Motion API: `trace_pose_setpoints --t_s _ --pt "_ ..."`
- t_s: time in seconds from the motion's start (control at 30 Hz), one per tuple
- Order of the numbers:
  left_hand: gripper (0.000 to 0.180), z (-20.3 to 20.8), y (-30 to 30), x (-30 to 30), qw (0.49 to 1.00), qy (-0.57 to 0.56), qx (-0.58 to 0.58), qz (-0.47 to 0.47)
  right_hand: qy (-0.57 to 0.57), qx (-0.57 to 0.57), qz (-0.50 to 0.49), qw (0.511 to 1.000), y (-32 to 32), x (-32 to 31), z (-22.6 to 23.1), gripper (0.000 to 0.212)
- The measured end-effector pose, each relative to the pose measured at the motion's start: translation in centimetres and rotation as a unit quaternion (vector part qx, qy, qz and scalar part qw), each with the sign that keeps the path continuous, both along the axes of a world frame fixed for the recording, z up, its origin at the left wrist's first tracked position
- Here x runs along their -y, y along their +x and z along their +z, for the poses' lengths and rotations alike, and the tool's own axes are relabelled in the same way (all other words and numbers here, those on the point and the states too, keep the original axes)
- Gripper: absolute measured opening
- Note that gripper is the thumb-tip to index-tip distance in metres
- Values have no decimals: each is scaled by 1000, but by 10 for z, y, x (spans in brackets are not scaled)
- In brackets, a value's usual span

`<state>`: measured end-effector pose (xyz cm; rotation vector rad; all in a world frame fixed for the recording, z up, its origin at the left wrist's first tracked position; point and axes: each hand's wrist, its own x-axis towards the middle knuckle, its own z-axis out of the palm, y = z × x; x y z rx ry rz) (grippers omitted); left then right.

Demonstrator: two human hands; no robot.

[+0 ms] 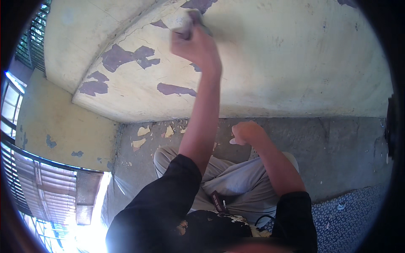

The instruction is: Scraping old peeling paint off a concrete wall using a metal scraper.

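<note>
1. Because the wall is cracked and bare in patches, pressure could break more paint loose.
2. Chips could scatter over the floor, where pale flakes lie.
3. Left hand: fingers curled around a blurred object; a loose grip could drop it.
4. Right hand: fingers bent, low before the wall; whether they pinch anything cannot be told.
5. Blurred object: before the upper wall, contact unclear; its dark edge slants down rightward, but pointing direction and long axis cannot be confirmed.

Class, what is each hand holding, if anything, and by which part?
The left hand appears to grip a dark thing at the wall; blur hides its kind and the part held. No held thing shows in the right hand.
</note>
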<state>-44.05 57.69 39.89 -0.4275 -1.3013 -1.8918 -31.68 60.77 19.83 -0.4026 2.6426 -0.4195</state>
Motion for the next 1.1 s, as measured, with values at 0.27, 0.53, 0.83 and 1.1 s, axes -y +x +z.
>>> trace_pose_setpoints --t_s 0.27,0.53,0.83,1.1 --pt "29 -18 0 -9 998 5 -49 33 -6 -6 0 1000 -2 -3 -5 44" --pt "36 -16 -4 -12 992 -20 -109 65 -16 -3 -3 1000 -1 -2 0 41" --pt "43 -17 -3 2 994 -55 -75 56 -12 -2 16 1000 3 -2 4 41" --pt "35 -16 -10 15 987 -94 -81 97 9 32 -2 999 3 2 10 42"
